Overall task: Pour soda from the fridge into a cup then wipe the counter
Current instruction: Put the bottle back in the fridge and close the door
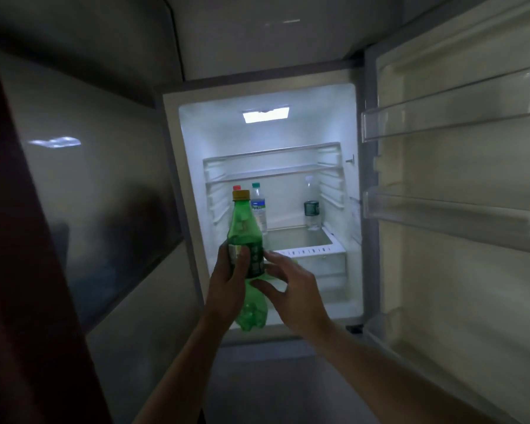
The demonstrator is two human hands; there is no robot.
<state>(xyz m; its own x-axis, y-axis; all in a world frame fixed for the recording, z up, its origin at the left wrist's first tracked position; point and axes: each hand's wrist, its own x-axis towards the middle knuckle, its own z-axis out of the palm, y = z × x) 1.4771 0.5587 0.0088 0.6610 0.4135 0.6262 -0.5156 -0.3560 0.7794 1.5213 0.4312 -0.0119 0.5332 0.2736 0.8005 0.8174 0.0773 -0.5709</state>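
Note:
A green soda bottle point(246, 237) with a yellow cap stands upright in the air in front of the open fridge point(266, 130). My left hand point(227, 283) grips its labelled middle, thumb across the front. From the right, my right hand point(291, 289) touches the lower part of the bottle with spread fingers and thumb. The bottle's base hangs free below both hands. No cup or counter is in view.
Inside the lit fridge stand a clear bottle with a teal cap point(259, 209), a red-capped bottle point(237, 188) mostly hidden behind the soda, and another clear bottle point(311, 206) at the right. The fridge door point(459, 185) swings open on the right. A glossy cabinet point(89, 179) is left.

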